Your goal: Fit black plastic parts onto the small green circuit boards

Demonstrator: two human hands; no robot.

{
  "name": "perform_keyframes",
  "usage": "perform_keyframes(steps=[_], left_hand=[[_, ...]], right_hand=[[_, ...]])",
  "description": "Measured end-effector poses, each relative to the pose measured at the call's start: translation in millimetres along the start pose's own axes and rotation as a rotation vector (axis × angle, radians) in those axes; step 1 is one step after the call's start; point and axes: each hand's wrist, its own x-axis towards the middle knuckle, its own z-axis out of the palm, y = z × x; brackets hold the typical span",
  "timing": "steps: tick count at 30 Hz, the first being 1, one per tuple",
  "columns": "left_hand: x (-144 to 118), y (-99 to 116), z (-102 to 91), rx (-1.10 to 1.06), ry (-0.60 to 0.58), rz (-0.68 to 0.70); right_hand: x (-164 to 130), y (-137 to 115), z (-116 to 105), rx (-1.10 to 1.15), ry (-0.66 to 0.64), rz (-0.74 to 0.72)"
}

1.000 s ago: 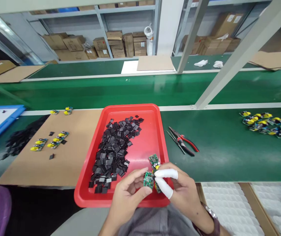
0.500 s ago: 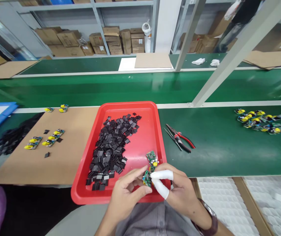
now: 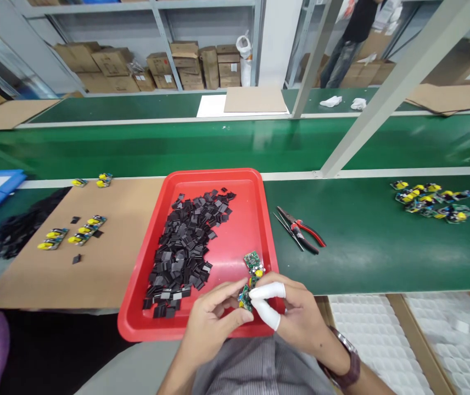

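Between the fingers and thumb of my left hand (image 3: 214, 315) is a small green circuit board (image 3: 245, 299) with a yellow part on it. My right hand (image 3: 288, 307) wears white finger cots on thumb and forefinger, and their tips pinch at the board's right edge. Whether a small piece sits between those tips is hidden. Both hands are over the near right corner of a red tray (image 3: 235, 176). Just beyond them in the tray lie more circuit boards (image 3: 253, 260), partly covered by my right hand. Many flat black pieces (image 3: 185, 241) are heaped in the tray's left half.
Right of the tray lie red-handled pliers (image 3: 301, 230) and tweezers (image 3: 287, 231). A cluster of boards (image 3: 432, 200) sits farther right. On the cardboard sheet (image 3: 115, 263) at left are several boards (image 3: 87, 229) and black pieces. A slanted metal post (image 3: 367, 126) rises behind the bench.
My hands stay at the board, with the right fingertips shifted very slightly left. In the background, a person has moved left between the shelves.
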Motion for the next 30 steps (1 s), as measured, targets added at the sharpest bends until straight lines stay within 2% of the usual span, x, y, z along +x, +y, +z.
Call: perform_keyframes(steps=[10, 15, 20, 25, 27, 30], left_hand=[[2, 4, 1.5, 0.060, 0.031, 0.002], [1, 4, 1.3, 0.031, -0.006, -0.025], [3, 6, 2.9, 0.150, 0.021, 0.089], [4, 4, 3.5, 0.142, -0.011, 0.047], [4, 3, 4.3, 0.125, -0.015, 0.057], [1, 1, 5.9, 0.091, 0.077, 0.106]], right_hand=[[5, -2, 2, -0.041, -0.017, 0.092], [6, -2, 0, -0.014, -0.076, 0.096], [4, 3, 2, -0.058, -0.034, 0.099], [6, 4, -2, -0.045, -0.145, 0.077], [6, 6, -4, -0.015, -0.139, 0.120], [5, 9, -5, 0.100, -0.088, 0.198]])
